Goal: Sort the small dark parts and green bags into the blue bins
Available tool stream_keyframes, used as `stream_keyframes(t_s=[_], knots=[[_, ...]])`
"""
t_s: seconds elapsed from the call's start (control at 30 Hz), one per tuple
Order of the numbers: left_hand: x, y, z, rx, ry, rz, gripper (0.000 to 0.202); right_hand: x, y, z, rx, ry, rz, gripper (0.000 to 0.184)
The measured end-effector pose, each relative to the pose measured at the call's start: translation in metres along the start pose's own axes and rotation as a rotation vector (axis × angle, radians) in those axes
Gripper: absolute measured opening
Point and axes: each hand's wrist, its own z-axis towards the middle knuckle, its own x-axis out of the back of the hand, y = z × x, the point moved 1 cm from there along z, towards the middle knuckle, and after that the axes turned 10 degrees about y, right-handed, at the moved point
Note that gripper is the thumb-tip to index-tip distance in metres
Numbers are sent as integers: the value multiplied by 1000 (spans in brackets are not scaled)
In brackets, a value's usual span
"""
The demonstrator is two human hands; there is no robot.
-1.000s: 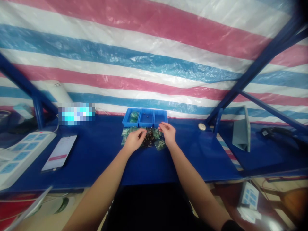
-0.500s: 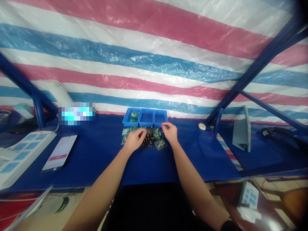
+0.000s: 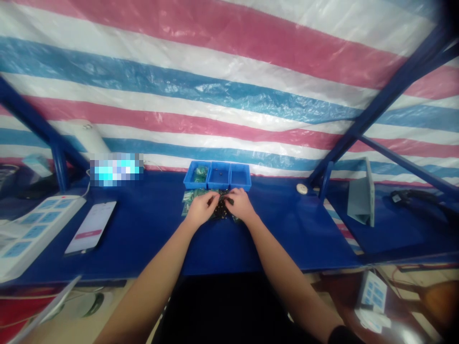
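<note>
A pile of tiny dark pieces with shiny bits lies on the blue tabletop between my hands; their kind is too small to tell. My left hand is at the pile's left side, thumb and fingers pinched together over its edge. What that pinch holds, if anything, cannot be made out. From the right, my right hand reaches over the pile with its fingers closed near the pieces, their contents hidden. Small clear greenish bags lie by my left hand, and others are mostly covered by my right hand.
Behind the pile stand three joined blue bins: the left bin holds greenish bags, the middle bin a few tiny pieces. A phone and a white power strip lie left. A round pale disc sits right, near a blue frame post.
My right hand has moved left and slightly down, from the front of the right bin to the pile, covering bags there. My left hand has stayed almost in place.
</note>
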Motion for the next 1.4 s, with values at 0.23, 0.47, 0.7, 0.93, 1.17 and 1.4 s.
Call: stream_keyframes(t_s=[0.23, 0.47, 0.7, 0.93, 1.17, 1.4], knots=[[0, 1, 0, 17, -12, 0, 28, 1, -1, -1, -11, -55, 9, 17], [0, -2, 0, 20, -13, 2, 29, -1, -5, -2, -16, -62, 38, 13], [-1, -2, 0, 15, -10, -3, 30, -4, -5, -1, -54, -28, 178, 8], [0, -2, 0, 2, -3, -19, 32, 3, -8, -2, -202, 170, 343, 19], [-4, -4, -1, 7, -12, -46, 36, 8, -16, 1, -383, 231, 720, 23], [-4, -3, -1, -15, 27, -74, 28, 5, -22, 0, -423, 186, 792, 23]])
